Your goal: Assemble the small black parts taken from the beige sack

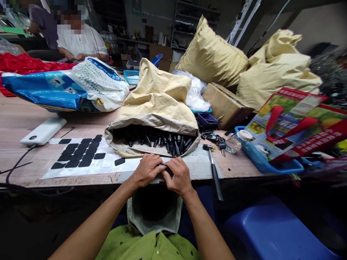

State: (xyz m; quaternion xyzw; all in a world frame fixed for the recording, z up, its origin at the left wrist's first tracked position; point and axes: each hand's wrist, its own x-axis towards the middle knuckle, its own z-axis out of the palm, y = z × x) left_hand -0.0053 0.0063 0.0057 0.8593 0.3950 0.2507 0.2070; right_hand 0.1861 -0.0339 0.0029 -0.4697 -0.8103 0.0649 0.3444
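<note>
Close together at the table's front edge, my left hand (148,169) and my right hand (178,176) are both closed, pinching one small black part (163,165) between their fingertips. Most of that part is hidden by the fingers. Just beyond my hands lies a cream cloth sack (159,97), its mouth facing me, with many slim black parts (173,141) inside. Below my hands, on my lap, a second sack (154,231) gapes; its inside is too dark to make out.
Black rounded patches (81,151) lie on white sheet left. A hammer (213,169) overhangs the edge at right, near a jar (233,143) and blue basket (260,159). A white power bank (43,130) lies left; a person (81,43) sits across the table.
</note>
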